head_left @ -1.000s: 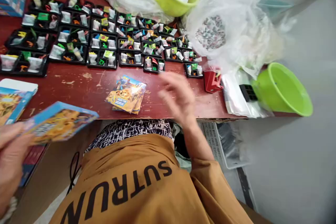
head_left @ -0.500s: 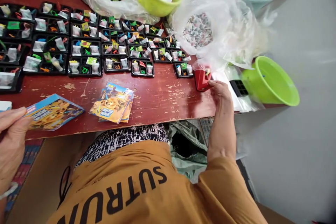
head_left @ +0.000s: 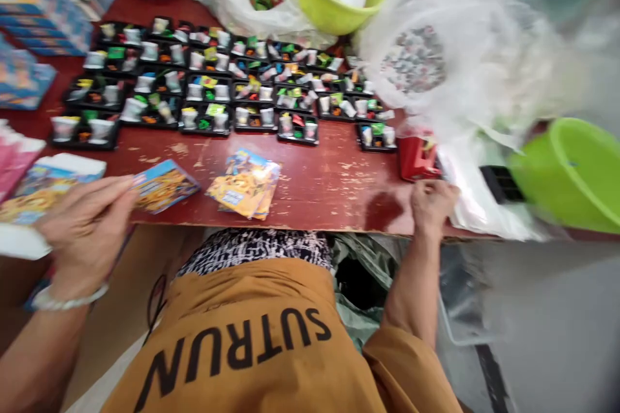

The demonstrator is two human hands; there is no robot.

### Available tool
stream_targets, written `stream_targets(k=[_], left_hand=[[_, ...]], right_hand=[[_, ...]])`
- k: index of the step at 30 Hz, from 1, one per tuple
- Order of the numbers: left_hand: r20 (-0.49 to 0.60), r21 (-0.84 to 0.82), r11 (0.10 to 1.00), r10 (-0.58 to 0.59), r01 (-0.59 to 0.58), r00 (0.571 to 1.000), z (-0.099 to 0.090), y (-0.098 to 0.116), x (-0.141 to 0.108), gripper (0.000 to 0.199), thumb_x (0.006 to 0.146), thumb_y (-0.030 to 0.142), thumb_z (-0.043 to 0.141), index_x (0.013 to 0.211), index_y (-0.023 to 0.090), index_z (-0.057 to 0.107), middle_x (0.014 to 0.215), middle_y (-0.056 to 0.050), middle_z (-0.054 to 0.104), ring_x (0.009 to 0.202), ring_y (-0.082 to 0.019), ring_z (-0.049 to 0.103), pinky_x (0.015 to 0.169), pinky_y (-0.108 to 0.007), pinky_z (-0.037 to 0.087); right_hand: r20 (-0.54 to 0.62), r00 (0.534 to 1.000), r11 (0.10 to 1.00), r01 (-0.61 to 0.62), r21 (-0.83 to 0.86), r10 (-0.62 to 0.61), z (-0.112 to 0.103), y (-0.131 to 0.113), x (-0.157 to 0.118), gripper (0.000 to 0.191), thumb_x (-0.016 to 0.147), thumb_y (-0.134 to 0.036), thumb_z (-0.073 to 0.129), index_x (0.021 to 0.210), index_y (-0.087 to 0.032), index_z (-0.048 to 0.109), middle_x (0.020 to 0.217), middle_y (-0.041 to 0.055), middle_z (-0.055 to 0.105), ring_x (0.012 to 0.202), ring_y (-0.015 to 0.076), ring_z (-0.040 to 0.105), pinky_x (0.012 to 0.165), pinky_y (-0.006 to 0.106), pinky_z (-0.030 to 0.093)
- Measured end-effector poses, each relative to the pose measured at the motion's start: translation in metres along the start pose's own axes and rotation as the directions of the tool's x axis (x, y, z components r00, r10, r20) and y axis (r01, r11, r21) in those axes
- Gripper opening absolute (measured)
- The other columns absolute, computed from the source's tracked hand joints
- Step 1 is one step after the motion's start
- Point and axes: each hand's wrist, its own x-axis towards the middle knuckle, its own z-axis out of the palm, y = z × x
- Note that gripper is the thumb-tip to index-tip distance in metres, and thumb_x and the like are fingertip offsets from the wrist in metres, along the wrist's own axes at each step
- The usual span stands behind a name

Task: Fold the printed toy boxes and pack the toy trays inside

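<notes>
My left hand (head_left: 87,226) is at the table's near edge, its fingers pinching a blue-edged printed card packet (head_left: 165,186) with a cartoon cover. My right hand (head_left: 433,203) rests curled on the red tabletop (head_left: 329,168), just below a red holder (head_left: 417,158) and next to a clear plastic sheet (head_left: 477,206). Nothing shows in its fingers. A loose stack of similar printed packets (head_left: 245,184) lies between my hands. Beyond it stand rows of black compartment trays (head_left: 295,128) holding small clear bags and colourful small pieces.
A lime-green basin (head_left: 571,174) sits at the right, and a yellow-green one (head_left: 334,0) stands at the back. Large plastic bags (head_left: 436,58) bulge at the back right. Blue boxes (head_left: 43,19) and a printed box (head_left: 48,187) lie at the left.
The view has swung, shifting the table to the right in the picture. My left hand has moved inward over the table with the packet. My right hand has drawn slightly back from the red holder.
</notes>
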Motion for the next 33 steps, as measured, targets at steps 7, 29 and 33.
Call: stream_targets(k=[7,29,33], left_hand=[[-0.065,0.209,0.974,0.108,-0.092,0.992,0.017,0.052,0.018,0.019,0.095,0.023,0.075,0.113,0.026,0.081,0.109,-0.002,0.083,0.097,-0.019,0.078,0.090,-0.037,0.065],[0.016,0.385,0.873,0.318,-0.299,0.948,-0.007,0.028,-0.010,0.039,0.103,0.012,0.058,0.138,0.029,0.066,0.118,-0.008,0.077,0.104,-0.020,0.077,0.092,-0.033,0.064],[0.050,0.414,0.864,0.293,-0.286,0.955,-0.007,0.032,-0.010,0.042,0.105,0.014,0.056,0.143,0.027,0.063,0.115,-0.009,0.077,0.099,-0.021,0.077,0.088,-0.034,0.064]], right_hand=[[0.527,0.681,0.724,0.006,0.690,-0.508,0.048,-0.169,-0.148,0.012,0.087,-0.031,0.082,0.099,-0.031,0.086,0.088,0.0043,0.079,0.072,0.0186,0.068,0.070,0.036,0.057],[0.705,0.397,0.618,-0.342,0.708,-0.588,0.177,-0.272,-0.305,0.051,0.093,-0.050,0.077,0.129,-0.027,0.050,0.073,-0.0077,0.066,0.063,0.0131,0.064,0.058,0.027,0.052],[0.685,0.401,0.621,-0.297,0.726,-0.609,0.177,-0.270,-0.305,0.048,0.096,-0.048,0.074,0.131,-0.027,0.050,0.077,-0.0062,0.067,0.067,0.0141,0.066,0.062,0.029,0.054]])
